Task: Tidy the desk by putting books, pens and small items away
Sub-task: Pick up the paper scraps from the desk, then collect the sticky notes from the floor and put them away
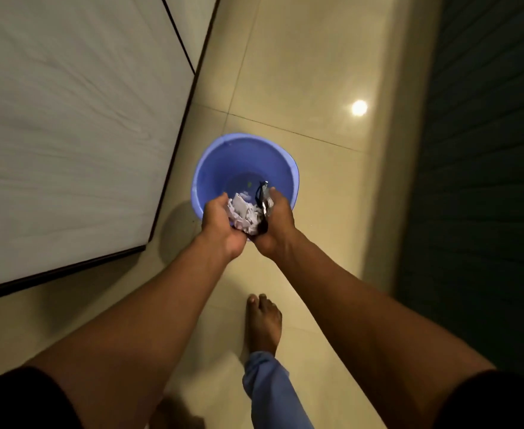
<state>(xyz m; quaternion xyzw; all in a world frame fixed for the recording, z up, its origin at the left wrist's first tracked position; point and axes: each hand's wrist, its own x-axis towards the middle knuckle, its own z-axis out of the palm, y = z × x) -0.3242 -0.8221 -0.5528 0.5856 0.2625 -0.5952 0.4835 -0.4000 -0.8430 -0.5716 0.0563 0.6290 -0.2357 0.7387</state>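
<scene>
A blue plastic bucket point(220, 168) stands on the tiled floor, its inside nearly bare apart from a small green speck. Both my hands are held together over its near rim. My left hand point(220, 226) and my right hand point(277, 224) cup a bundle of crumpled white paper scraps point(243, 212) between them. A dark, shiny wrapper-like item point(263, 198) is pressed against the paper by my right hand's fingers. What exactly that dark item is cannot be made out.
A white desk top point(68, 125) with a dark edge fills the left side. Beige floor tiles point(301, 72) stretch ahead, with a lamp reflection point(359, 107). A dark wall or shutter point(486, 150) runs along the right. My bare foot point(263, 323) stands just behind the bucket.
</scene>
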